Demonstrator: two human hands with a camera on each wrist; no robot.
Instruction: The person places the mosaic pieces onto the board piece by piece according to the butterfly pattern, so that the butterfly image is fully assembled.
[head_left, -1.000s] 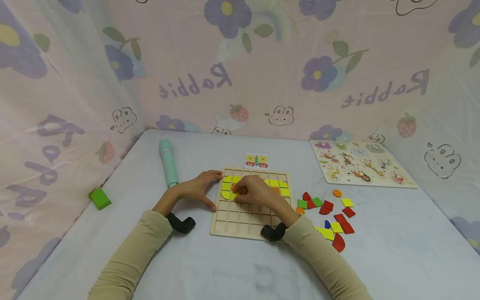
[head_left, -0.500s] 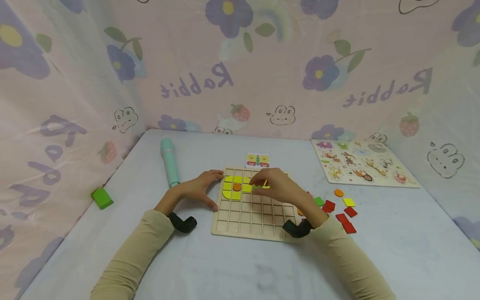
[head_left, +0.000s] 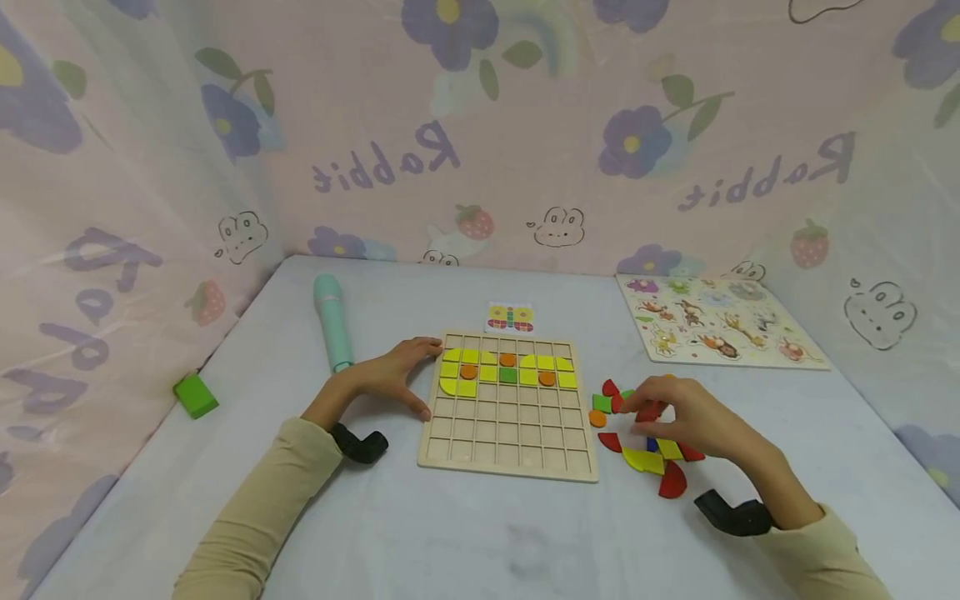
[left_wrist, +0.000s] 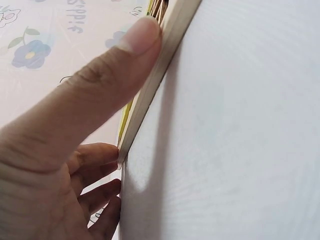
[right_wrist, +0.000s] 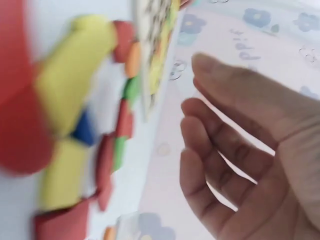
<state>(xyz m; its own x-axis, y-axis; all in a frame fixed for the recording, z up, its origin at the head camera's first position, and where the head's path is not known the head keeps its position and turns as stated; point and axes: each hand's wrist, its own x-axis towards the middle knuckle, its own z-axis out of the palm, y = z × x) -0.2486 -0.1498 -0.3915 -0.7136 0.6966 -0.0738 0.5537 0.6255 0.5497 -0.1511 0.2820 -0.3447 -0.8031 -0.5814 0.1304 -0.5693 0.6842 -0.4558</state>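
Wooden board (head_left: 510, 433) is touched by left grip (head_left: 392, 377), tiles (head_left: 643, 461) part-hidden by right grip (head_left: 688, 417), both released; card (head_left: 511, 317) and puzzle (head_left: 712, 323) set beyond.

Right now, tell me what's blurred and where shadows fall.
Right wrist: the loose pieces are smeared, while the right hand is clearer. Left wrist: a soft shadow runs along the tabletop beside the board. Head: soft light, no strong glare.

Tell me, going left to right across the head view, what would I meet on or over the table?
Green block → turquoise microphone-shaped object → left hand → wooden grid board → orange disc beside the board's right edge → right hand.
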